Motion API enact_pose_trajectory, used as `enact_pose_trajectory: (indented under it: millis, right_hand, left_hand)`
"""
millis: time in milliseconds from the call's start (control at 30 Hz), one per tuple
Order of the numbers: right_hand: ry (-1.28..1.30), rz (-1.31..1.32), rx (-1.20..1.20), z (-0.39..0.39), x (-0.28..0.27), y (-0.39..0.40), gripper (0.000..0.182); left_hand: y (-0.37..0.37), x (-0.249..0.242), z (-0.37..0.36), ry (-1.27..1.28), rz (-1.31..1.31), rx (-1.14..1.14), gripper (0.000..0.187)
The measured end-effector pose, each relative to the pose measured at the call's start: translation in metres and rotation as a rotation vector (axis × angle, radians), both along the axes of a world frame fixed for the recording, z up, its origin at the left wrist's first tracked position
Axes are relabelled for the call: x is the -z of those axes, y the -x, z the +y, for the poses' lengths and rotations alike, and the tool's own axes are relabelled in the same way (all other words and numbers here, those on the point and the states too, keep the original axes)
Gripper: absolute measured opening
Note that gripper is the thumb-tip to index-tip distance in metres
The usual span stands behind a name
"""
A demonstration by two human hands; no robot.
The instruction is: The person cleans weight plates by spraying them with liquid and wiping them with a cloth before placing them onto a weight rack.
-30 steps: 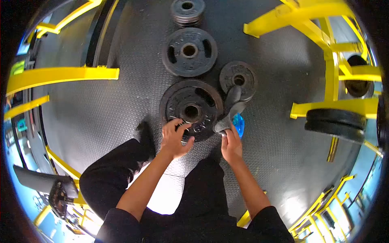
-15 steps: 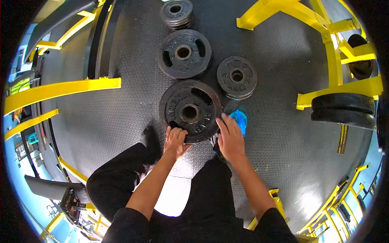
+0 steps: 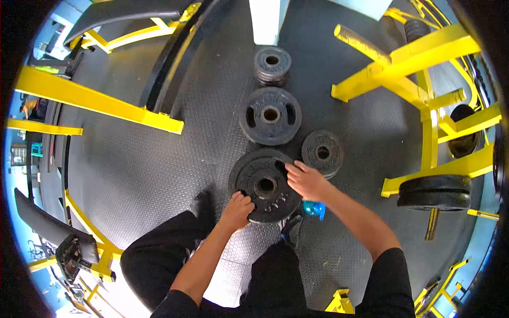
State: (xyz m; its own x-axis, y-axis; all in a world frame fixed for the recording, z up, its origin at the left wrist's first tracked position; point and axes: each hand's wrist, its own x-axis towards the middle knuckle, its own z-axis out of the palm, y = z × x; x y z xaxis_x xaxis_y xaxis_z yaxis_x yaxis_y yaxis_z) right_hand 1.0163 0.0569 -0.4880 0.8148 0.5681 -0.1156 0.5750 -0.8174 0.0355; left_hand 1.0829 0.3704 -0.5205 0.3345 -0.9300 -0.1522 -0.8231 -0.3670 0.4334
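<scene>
The largest black weight plate point(image 3: 273, 204) lies nearest me, slightly off-line over another plate beneath it. My left hand point(image 3: 236, 212) grips its lower left side, fingers curled into the slot. At the upper right slot, my right hand point(image 3: 307, 180) has its fingers hooked over the edge. Beyond sits a second large plate point(image 3: 270, 133) with two slots, and past it a stack of small plates point(image 3: 272, 69). To the right of the held plate is another small stack point(image 3: 322, 140). A blue object point(image 3: 314, 209) lies under my right forearm.
Yellow frames stand at the left point(image 3: 106, 103) and right point(image 3: 408, 63). Black plates point(image 3: 435, 192) hang on the right frame. A white pillar point(image 3: 265, 21) rises ahead. A padded bench point(image 3: 45, 220) is at lower left. A person point(image 3: 29, 107) appears at the far left.
My right hand has moved up from the plate's lower right edge to its upper right slot. My left hand stays at the lower left slot. The camera view has shifted.
</scene>
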Motion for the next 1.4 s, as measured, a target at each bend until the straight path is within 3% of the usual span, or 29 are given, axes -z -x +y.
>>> enact_pose_trajectory:
  millis: [67,100,167,267,400,667,733,800,833,900,933,1033,1100,1167,1300,1400]
  right_hand:
    - [-0.042,0.231,0.009,0.007,-0.035,-0.002,0.060]
    - [-0.045,0.230,0.005,0.010,-0.040,0.000,0.060]
    - [-0.222,0.291,0.099,0.012,-0.045,0.007,0.081]
    - [-0.384,0.333,0.152,0.012,-0.079,0.006,0.077]
    - [-0.610,0.543,0.322,0.009,-0.082,0.005,0.066]
    - [-0.945,0.785,0.684,0.009,-0.068,0.010,0.052]
    - [-0.974,0.857,0.762,0.012,-0.056,0.018,0.049]
    - [-1.201,0.671,0.964,0.016,-0.041,0.020,0.051]
    - [-1.197,0.671,0.961,0.019,-0.038,0.018,0.051]
    - [-1.348,0.264,1.140,0.039,-0.033,0.011,0.060]
    - [-1.248,0.220,1.172,0.045,-0.027,0.005,0.071]
    - [-1.403,0.120,1.204,0.049,-0.003,-0.009,0.064]
    - [-1.369,0.121,1.267,0.044,0.011,-0.019,0.057]
    - [-1.141,0.067,1.313,0.046,0.018,-0.026,0.054]
    - [-0.890,-0.045,1.405,0.053,0.025,-0.026,0.056]
    - [-0.839,0.035,1.463,0.059,0.024,-0.015,0.058]
  left_hand:
    - [-0.017,-0.026,0.002,0.036,0.077,0.009,0.035]
    - [-0.023,-0.046,0.006,0.053,0.175,0.031,0.033]
    - [-0.041,-0.088,0.006,0.080,0.249,0.040,0.034]
    - [-0.071,-0.138,-0.003,-0.029,0.375,0.095,0.040]
    - [-0.099,-0.157,-0.017,0.008,0.496,-0.007,0.048]
    - [-0.128,-0.127,-0.033,-0.037,0.656,-0.080,0.051]
    - [-0.129,-0.120,-0.035,-0.057,0.721,-0.232,0.051]
    - [-0.132,-0.116,-0.041,0.010,0.678,-0.243,0.046]
    - [-0.133,-0.113,-0.044,0.085,0.633,-0.253,0.042]
    - [-0.134,-0.091,-0.043,0.067,0.646,-0.311,0.045]
    - [-0.135,-0.082,-0.046,0.110,0.617,-0.376,0.048]
    - [-0.140,-0.064,-0.053,0.145,0.545,-0.427,0.056]
    - [-0.145,-0.047,-0.062,0.134,0.469,-0.515,0.059]
    - [-0.149,-0.035,-0.066,0.119,0.492,-0.545,0.058]
    - [-0.155,-0.019,-0.074,0.025,0.425,-0.454,0.057]
    - [-0.156,-0.013,-0.083,-0.017,0.423,-0.396,0.055]
